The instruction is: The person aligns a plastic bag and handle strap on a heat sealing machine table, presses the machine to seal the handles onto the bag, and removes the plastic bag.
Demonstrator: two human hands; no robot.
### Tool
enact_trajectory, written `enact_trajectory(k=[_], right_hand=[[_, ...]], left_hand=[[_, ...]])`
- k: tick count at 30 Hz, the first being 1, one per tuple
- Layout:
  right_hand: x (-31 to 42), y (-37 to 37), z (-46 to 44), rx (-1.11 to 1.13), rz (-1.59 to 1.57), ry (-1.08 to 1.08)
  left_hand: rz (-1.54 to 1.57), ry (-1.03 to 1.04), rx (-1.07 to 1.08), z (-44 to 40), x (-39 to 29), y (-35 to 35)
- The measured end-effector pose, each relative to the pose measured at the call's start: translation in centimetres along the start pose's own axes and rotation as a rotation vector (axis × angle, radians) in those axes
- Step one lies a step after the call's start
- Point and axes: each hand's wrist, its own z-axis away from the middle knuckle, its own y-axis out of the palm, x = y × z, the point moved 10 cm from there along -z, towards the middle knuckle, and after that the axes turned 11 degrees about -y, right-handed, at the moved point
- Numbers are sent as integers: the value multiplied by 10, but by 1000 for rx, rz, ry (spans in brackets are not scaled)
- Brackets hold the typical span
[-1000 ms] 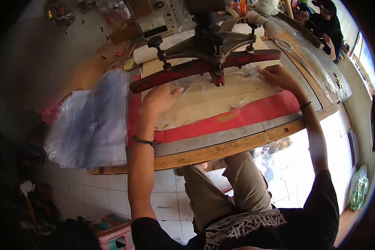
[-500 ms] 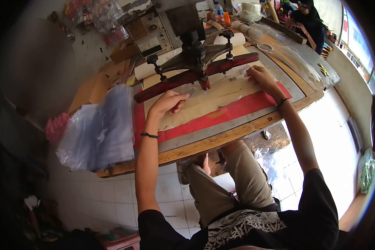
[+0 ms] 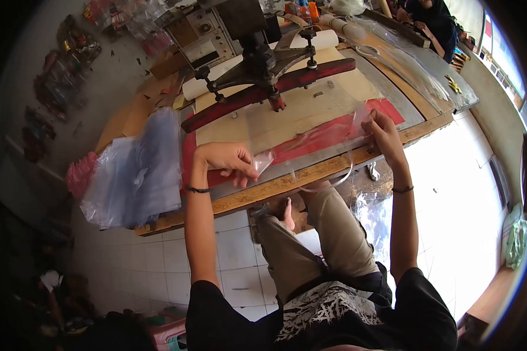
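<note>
A clear plastic sheet (image 3: 310,136) with a curved strip along its lower side spans between my two hands, over the table's front edge. My left hand (image 3: 231,161) pinches its left corner between thumb and fingers. At the right end, my right hand (image 3: 382,130) grips the other corner. Behind the sheet, cream paper (image 3: 222,130) lies on a red mat (image 3: 386,110). Above the paper is the press's long red bar (image 3: 228,106), held by a dark metal frame (image 3: 284,61). The bar touches neither hand.
A stack of clear plastic sheets (image 3: 137,175) hangs over the table's left edge. Behind the press stands a control box (image 3: 208,38) with a dial. Long clear strips (image 3: 413,73) lie at the right. Another person (image 3: 430,26) sits at the far right.
Both hands have drawn back from under the bar towards my body, bringing the clear sheet out over the table's front edge. The camera view has shifted slightly.
</note>
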Motion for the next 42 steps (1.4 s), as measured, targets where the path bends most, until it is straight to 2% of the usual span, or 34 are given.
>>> enact_trajectory(k=[3,6,10,14,18,19,23,31,36,40,42], right_hand=[[11,-8,40,-81,-110,-42],[19,-7,84,-170,-187,-88],[-10,-18,110,-155,-274,-90],[-7,-17,111,-155,-362,-55],[-16,-20,117,-164,-364,-48],[-16,-18,116,-167,-364,-40],[3,-6,108,-142,-292,-45],[23,1,83,-12,-265,-109],[19,-3,113,10,-270,-81],[-10,-20,156,42,-321,-55],[-15,-24,174,-49,-336,-9]], left_hand=[[-25,13,-14,15,-6,47],[105,89,-373,31,2,73],[689,271,-553,33,24,121],[908,497,-769,24,21,145],[1083,593,-908,18,23,154],[1100,621,-906,16,20,154],[1067,482,-791,-4,16,151],[1207,714,-886,2,7,140],[1247,812,-868,-4,23,171],[1299,1009,-778,-6,18,205],[1305,966,-743,-14,14,214]])
